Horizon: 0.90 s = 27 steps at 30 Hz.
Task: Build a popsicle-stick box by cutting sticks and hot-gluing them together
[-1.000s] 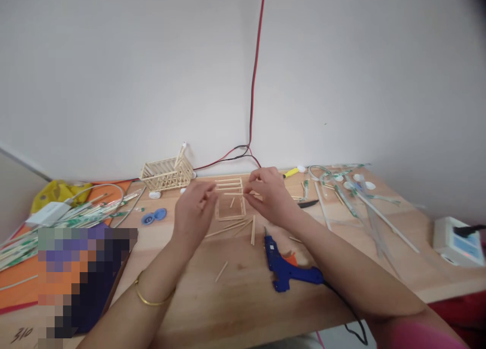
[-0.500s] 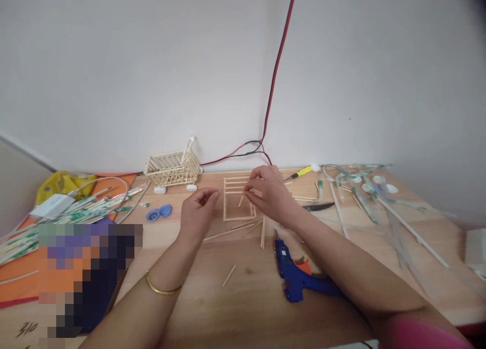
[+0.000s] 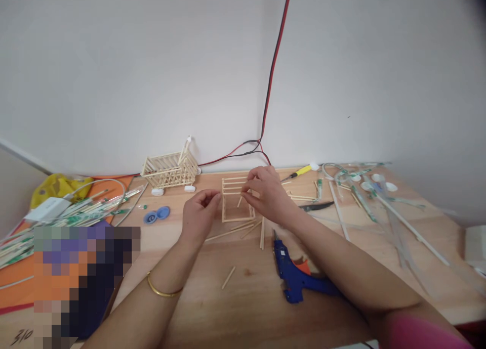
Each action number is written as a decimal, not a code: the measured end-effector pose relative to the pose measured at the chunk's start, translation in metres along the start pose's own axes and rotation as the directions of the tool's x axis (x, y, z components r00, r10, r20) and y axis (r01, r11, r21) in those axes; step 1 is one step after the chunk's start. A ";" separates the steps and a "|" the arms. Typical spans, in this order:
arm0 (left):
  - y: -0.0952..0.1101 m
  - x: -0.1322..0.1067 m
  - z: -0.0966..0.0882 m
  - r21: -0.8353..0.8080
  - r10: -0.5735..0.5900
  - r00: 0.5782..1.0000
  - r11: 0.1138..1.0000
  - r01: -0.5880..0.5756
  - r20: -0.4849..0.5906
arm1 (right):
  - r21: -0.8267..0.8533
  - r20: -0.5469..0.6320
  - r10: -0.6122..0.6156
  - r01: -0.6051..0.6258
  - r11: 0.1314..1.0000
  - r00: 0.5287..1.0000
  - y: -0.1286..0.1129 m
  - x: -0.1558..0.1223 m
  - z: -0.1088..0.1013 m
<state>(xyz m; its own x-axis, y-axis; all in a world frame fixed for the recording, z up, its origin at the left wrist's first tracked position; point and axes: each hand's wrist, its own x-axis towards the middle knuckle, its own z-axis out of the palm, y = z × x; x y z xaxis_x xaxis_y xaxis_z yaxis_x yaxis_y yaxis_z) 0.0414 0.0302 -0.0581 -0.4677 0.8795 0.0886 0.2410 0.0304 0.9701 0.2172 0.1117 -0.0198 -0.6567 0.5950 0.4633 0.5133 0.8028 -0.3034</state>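
Observation:
A small rectangular frame of thin wooden sticks (image 3: 223,207) with several crossbars lies on the table between my hands. My left hand (image 3: 199,215) is closed, thumb and forefinger pinched together at the frame's left side; whatever may be in the pinch is hidden. Over the frame's right part, my right hand (image 3: 266,194) is closed with its fingertips on a thin wooden stick (image 3: 232,193) lying across the frame. That hand covers the frame's upper right corner. Loose sticks (image 3: 231,231) lie just in front, and a blue glue gun (image 3: 292,280) rests beneath my right forearm.
A stick-built cart (image 3: 169,171) with white wheels stands at the back left, near blue caps (image 3: 157,215). Packaged sticks (image 3: 87,210) crowd the left. A yellow-handled cutter (image 3: 301,171), black-bladed tool (image 3: 317,207) and plastic wrappers (image 3: 364,205) are at right. Red-black cable (image 3: 274,66) hangs down the wall.
My left hand has moved slightly right, its fingertips now closer to the frame's left side. My right hand keeps nearly the same place on the frame. The whole view has shifted slightly.

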 end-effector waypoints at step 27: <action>0.005 0.002 0.003 0.088 0.025 1.000 0.996 -0.024 -0.012 | -0.037 0.016 -0.014 0.014 0.999 1.000 0.002 -0.001 -0.001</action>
<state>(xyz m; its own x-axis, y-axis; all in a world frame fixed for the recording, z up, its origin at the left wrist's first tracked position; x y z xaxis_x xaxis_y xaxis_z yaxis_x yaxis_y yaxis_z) 0.0438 0.0331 -0.0541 -0.4718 0.8741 0.1156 0.3260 0.0511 0.9440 0.2194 0.1122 -0.0203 -0.6727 0.5845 0.4538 0.5241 0.8093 -0.2654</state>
